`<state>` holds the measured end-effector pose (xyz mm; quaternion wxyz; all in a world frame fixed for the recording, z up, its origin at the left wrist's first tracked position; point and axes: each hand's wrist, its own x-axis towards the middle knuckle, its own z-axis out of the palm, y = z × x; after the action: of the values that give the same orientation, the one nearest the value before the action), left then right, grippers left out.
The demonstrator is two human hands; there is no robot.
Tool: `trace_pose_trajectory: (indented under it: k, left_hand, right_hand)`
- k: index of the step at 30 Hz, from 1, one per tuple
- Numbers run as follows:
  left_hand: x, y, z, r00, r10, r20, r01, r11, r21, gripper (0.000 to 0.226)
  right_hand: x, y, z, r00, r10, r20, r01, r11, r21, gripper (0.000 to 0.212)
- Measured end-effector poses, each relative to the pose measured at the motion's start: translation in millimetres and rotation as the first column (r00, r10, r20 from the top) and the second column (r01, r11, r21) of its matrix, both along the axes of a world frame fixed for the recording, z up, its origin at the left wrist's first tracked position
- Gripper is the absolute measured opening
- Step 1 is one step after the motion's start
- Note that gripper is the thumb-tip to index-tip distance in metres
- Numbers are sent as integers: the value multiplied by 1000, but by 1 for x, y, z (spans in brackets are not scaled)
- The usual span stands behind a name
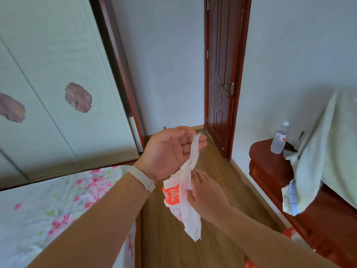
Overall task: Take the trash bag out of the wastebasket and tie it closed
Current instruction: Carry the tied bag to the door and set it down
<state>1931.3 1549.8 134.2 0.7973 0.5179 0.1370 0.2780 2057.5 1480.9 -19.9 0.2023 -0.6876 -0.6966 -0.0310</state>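
Note:
A small white plastic trash bag (181, 202) with an orange printed panel hangs in the air in front of me, above the wooden floor. Its twisted handles rise as a thin strip across the fingers of my left hand (170, 149), which is held palm up with the fingers spread. My right hand (202, 190) is just below and to the right, pinching the bag's gathered neck. The wastebasket is not visible.
A bed with a floral sheet (58, 206) lies at the lower left, a white wardrobe (58, 84) behind it. A red wooden nightstand (270, 163) with a water bottle (280, 138) stands on the right. A dark red door (220, 84) is ahead.

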Motion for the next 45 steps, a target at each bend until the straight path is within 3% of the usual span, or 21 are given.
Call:
trace_pose_trajectory:
  k: [8,11,16,22,34,45]
  left_hand:
    - [36,126,-24,997,-79,20,79,996,-46,27]
    - [48,182,-32,992,-123,27,124,990,-65,37]
    - [61,272,-35,978,-197,66,203,973,-109,27]
    - [81,355,-15,971,-231,54,235,968,-84,28]
    - [158,487,-14,971,-241,8,240,967,-80,29]
    - [264,619,11,955,-296,-2,296,955,-10,40]
  right_hand:
    - [30,116,-29,994,-100,52,103,993,-55,54]
    - [37,162,-39,987,-154,-39,149,983,-106,55]
    - [41,233,-42,948,-230,-221,197,967,-160,54]
    - [52,314,-30,926,-324,-194,310,945,-101,67]
    - [118,449,-33,939,-292,-182,289,956,-44,67]
    - [245,575,-17,980,-106,-167,121,989,85,56]
